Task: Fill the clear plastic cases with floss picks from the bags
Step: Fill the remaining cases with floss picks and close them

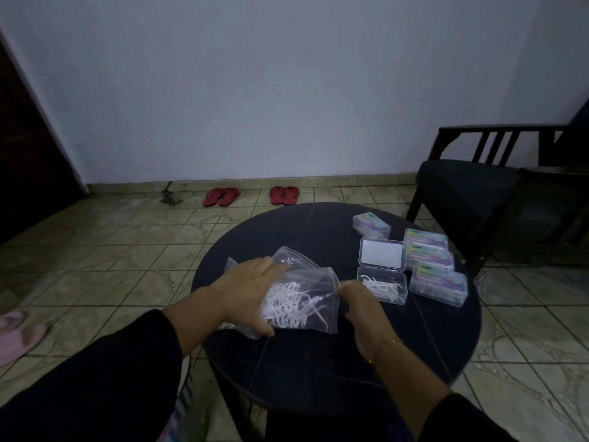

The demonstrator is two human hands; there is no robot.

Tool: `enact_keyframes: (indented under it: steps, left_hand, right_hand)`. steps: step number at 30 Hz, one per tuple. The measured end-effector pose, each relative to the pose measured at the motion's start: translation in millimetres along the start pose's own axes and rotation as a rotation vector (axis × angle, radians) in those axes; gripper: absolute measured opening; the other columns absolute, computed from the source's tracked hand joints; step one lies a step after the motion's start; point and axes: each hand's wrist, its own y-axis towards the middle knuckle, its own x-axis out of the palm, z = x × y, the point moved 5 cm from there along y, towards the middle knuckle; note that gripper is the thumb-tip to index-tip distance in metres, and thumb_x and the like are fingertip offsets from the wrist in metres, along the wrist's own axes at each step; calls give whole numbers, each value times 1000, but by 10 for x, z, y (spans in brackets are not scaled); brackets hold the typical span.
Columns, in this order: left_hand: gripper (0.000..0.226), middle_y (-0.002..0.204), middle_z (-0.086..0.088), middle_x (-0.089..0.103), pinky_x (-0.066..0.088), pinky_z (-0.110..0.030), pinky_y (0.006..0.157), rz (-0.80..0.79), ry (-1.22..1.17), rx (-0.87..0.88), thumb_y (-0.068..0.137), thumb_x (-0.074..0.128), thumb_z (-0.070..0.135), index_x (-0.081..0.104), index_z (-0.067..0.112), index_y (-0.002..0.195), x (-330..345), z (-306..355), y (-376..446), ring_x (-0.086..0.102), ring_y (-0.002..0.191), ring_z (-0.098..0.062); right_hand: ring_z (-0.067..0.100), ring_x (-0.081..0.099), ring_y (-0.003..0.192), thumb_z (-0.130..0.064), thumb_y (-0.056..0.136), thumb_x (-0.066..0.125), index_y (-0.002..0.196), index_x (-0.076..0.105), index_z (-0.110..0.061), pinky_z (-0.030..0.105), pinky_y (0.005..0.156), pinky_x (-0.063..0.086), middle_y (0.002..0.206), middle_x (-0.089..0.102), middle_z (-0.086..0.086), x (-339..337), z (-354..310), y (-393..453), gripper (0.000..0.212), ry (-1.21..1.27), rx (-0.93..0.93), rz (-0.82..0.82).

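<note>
A clear zip bag (306, 301) of white floss picks lies on the round dark table (430, 339), on top of other clear bags (288, 255). My left hand (245, 291) grips this bag from its left side, thumb under the near edge. My right hand (363, 309) is at the bag's right opening, fingertips pinched together there; what they pinch is too small to tell. Just right of it an open clear case (382, 282) holds a few white picks, its lid (382, 253) laid back.
Several closed cases with colourful labels (438, 280) stand right of the open case, one more (371, 224) behind it. A dark armchair (471, 189) stands at the right. Red sandals (221, 196) lie by the far wall, a pink slipper (19, 333) at the left.
</note>
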Motion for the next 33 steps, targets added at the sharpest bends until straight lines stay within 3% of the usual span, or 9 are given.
enact_keyframes:
  steps: [5,8,11,14,18,23,27,30,33]
  left_hand:
    - [113,122,1,35,37,-33,97,88,230,85,62,59,74,11,21,149,-383,36,121,40,109,-15]
    - [115,120,1,34,40,-32,92,97,383,130,63,54,79,3,22,149,-644,87,173,41,104,-14]
    - [120,120,1,33,41,-31,91,71,485,177,62,58,78,-5,24,149,-803,174,219,40,101,-14]
    - [129,122,-1,32,41,-32,91,14,555,206,58,66,75,-16,29,147,-851,265,248,40,101,-15]
    - [143,138,-6,25,38,-38,99,-85,586,186,53,78,66,-30,37,140,-815,337,250,41,113,-21]
    - [138,139,-7,29,35,-32,102,-85,533,110,64,81,47,-30,26,143,-755,312,228,40,118,-21]
    - [117,138,-5,39,31,-30,107,-71,500,97,76,73,45,-13,15,150,-815,275,240,41,123,-18]
    - [105,137,-1,42,34,-29,102,-41,537,129,79,69,46,-1,16,151,-878,332,249,44,119,-17]
    - [99,135,2,44,35,-28,95,-7,488,147,78,68,48,8,20,151,-911,386,237,47,114,-15]
  right_hand:
    - [22,61,99,-22,94,48,98,59,-12,34,83,42,105,69,6,-104,119,40,16,119,93,-59]
    - [21,64,82,-16,93,55,96,56,-13,31,70,45,95,71,8,-102,133,24,5,218,161,-156]
    - [22,62,74,-5,87,61,96,56,-9,31,65,47,87,70,10,-56,96,-20,10,256,189,-197]
    - [21,59,68,6,86,59,92,56,-7,30,61,49,82,68,11,-46,100,-17,14,236,209,-146]
    - [19,58,63,6,84,61,88,55,-9,27,55,49,79,67,11,-105,120,0,17,153,211,-71]
    - [18,59,72,4,85,55,95,58,-9,20,58,45,84,65,8,-228,101,32,16,-180,89,3]
    - [14,61,87,5,79,61,100,58,-13,19,69,51,93,62,-4,-177,79,2,27,-444,-41,-103]
    - [19,48,113,-25,72,76,118,53,-25,39,98,42,117,49,-4,-151,95,-2,51,-814,-87,-101]
    - [22,30,129,-46,69,76,132,44,-31,38,104,26,137,35,-4,-119,97,-45,73,-990,-69,-124]
